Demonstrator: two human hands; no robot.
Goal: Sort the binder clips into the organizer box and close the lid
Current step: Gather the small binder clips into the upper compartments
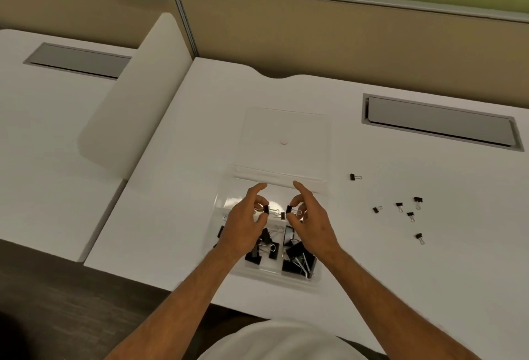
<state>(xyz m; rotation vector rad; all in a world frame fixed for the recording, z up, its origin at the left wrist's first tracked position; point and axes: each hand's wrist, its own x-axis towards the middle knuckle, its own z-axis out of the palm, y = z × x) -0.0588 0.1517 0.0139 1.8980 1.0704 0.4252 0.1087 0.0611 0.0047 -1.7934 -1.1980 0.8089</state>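
Over the open clear organizer box [226, 202] on the white worktop [372, 259], the left hand [246, 225] and right hand [309, 222] each pinch a small binder clip [266, 209], apparently mid-sorting; next, release both, then gather the six loose clips [410, 216] lying to the right.

Your two forearms come up from the bottom edge of the head view, both bare from the elbow region to the wrist, with no sleeve, cuff, watch, band or bracelet on either. Your left hand [243, 228] and right hand [312, 223] are bare too: no gloves and no rings that can be made out at this sharpness. Tendons and knuckles show as soft ridges on the backs of your hands. At the bottom centre, between your forearms, a rounded patch of your white garment [282, 341] shows; it looks plain, with no print, seam, button or pocket that can be made out.
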